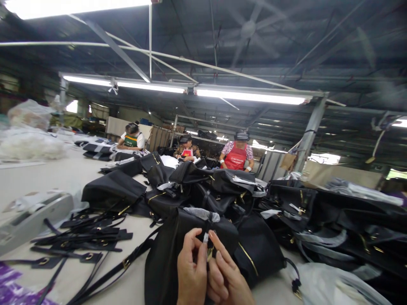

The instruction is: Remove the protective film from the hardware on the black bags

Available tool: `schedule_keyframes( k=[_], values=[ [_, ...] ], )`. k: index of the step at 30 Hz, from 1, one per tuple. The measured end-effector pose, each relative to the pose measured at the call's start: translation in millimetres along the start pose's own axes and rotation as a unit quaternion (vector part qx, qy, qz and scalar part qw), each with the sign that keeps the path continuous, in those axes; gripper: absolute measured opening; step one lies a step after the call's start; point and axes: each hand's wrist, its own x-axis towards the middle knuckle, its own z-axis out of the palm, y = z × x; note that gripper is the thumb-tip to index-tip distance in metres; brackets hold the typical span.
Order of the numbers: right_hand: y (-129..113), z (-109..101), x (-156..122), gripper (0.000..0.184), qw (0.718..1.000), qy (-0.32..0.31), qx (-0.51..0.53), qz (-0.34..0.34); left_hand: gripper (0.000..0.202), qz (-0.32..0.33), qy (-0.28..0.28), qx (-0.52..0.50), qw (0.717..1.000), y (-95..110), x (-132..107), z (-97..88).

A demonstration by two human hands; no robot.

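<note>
A black handbag (pixel 168 258) stands on the table right in front of me, paper stuffing showing at its top. My left hand (pixel 190 271) and my right hand (pixel 227 275) meet at its upper front. Both pinch a small white tag (pixel 206 237) and a gold fitting just below it, fingers pressed together. A black strap with a gold buckle (pixel 125 262) trails from the bag toward the lower left.
Many more black handbags (pixel 219 190) are piled across the table behind. Several loose black straps (pixel 85 237) lie at left beside a grey tray (pixel 28 216). Three people (pixel 237 154) sit working at the far end. Clear plastic wrap (pixel 330 284) lies lower right.
</note>
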Motion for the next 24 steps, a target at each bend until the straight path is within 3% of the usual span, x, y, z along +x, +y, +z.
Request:
schedule_keyframes(
  k=[4,8,13,19,24],
  values=[
    [1.1,-2.0,1.1,0.047,1.0,-0.012,0.01,0.008,0.022,0.012,0.01,0.009,1.0,1.7,0.5,0.1],
    [3.2,-4.6,3.2,0.054,1.0,-0.006,0.006,0.011,0.025,0.019,-0.014,0.014,1.0,1.1,1.7,-2.5],
    [6.4,-5.5,3.2,0.063,0.999,0.006,-0.026,-0.022,0.027,0.058,-0.03,0.039,0.997,-0.3,2.3,-4.7],
    [8.2,-9.2,3.2,0.067,0.999,0.01,-0.029,-0.022,0.023,0.04,-0.008,0.019,0.999,2.7,2.5,-2.4],
    [15.3,-13.1,5.4,0.082,0.997,0.021,-0.068,-0.037,0.027,0.079,-0.028,0.037,0.996,3.0,6.2,-4.9]
  ],
)
